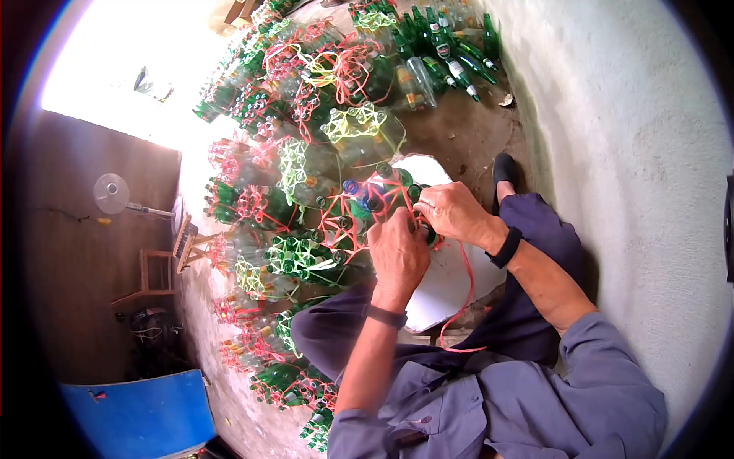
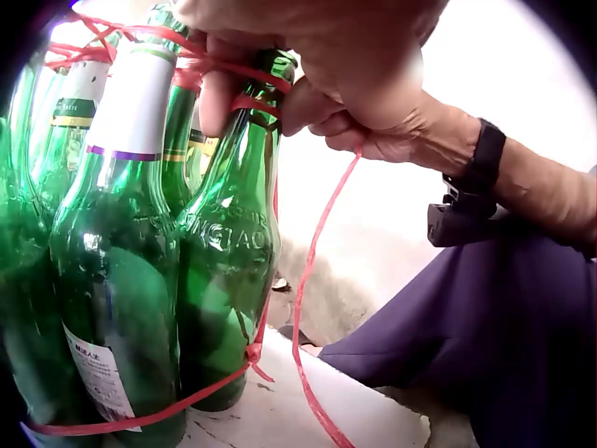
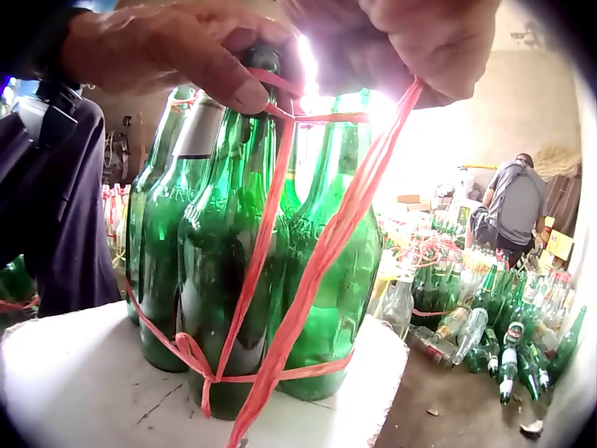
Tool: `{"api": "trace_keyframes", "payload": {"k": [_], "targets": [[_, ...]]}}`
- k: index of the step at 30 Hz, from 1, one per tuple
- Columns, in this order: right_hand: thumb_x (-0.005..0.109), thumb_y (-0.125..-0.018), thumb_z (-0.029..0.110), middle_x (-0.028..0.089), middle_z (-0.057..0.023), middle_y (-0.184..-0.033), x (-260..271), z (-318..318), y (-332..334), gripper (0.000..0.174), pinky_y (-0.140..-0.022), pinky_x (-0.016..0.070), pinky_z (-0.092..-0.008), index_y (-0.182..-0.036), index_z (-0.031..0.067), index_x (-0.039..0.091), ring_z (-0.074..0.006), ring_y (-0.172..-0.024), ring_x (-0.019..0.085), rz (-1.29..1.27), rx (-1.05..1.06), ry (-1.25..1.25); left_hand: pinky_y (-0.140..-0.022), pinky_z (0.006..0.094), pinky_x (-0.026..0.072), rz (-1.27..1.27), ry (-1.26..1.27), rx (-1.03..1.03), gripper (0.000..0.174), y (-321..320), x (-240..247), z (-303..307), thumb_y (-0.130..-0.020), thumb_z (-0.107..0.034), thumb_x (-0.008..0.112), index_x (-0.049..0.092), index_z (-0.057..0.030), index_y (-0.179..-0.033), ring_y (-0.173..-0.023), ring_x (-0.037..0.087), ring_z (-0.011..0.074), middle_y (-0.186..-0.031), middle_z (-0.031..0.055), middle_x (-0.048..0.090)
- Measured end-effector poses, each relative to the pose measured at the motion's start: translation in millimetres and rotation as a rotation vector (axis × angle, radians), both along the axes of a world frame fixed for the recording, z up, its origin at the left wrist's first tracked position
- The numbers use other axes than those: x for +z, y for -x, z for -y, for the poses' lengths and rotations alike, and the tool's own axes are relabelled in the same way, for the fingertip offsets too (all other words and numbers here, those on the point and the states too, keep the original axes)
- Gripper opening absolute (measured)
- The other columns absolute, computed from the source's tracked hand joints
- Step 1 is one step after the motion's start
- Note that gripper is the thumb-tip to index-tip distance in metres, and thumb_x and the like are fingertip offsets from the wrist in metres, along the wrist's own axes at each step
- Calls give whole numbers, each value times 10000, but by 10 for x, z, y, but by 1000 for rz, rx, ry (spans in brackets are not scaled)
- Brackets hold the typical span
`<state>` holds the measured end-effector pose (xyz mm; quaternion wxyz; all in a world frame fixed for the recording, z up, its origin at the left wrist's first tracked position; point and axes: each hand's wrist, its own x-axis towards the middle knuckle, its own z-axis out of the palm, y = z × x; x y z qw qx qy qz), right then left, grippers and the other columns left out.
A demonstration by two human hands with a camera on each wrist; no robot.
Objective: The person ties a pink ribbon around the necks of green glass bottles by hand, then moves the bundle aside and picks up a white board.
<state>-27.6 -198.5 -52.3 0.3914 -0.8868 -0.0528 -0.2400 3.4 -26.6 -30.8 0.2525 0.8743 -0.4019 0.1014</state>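
Observation:
A bundle of green glass bottles stands upright on a white board, bound with red plastic twine around the necks and low around the bodies. My left hand holds the neck of a near bottle; its thumb presses beside the twine there. My right hand is close by at the bundle's right side, gripping a strand of red twine that hangs down past the bottles. A knot sits on the lower loop. One bottle top in the bundle is blue.
Many tied bottle bundles fill the floor ahead and left. Loose green bottles lie by the pale wall. My bent legs flank the board. Another person stands bent over farther back. A fan and blue panel are far left.

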Motion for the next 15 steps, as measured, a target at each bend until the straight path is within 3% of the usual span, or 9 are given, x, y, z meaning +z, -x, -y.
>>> {"api": "trace_keyframes", "payload": {"k": [6, 8, 15], "targets": [[730, -864, 170, 669, -225, -728, -162, 82, 34, 219, -671, 539, -501, -752, 0, 648, -432, -735, 681, -71, -96, -8, -855, 440, 403, 2, 21, 24, 284, 17, 2, 36, -867, -101, 681, 559, -61, -1121, -835, 637, 302, -823, 76, 657], [726, -876, 240, 680, -239, -745, -250, 96, 32, 279, -685, 546, -500, -758, -6, 667, -436, -750, 689, -148, -113, -34, -870, 442, 408, -29, 31, 30, 303, 7, 53, 38, -864, -104, 680, 559, -58, -1139, -846, 652, 302, -826, 82, 669], [681, -918, 370, 702, -243, -763, -320, 55, 16, 383, -706, 557, -506, -822, 2, 736, -422, -743, 712, -371, -137, -93, -916, 461, 434, -115, -123, -32, 624, -178, 159, 26, -821, -131, 709, 489, -16, -1394, -910, 694, 336, -898, 142, 723]]}}
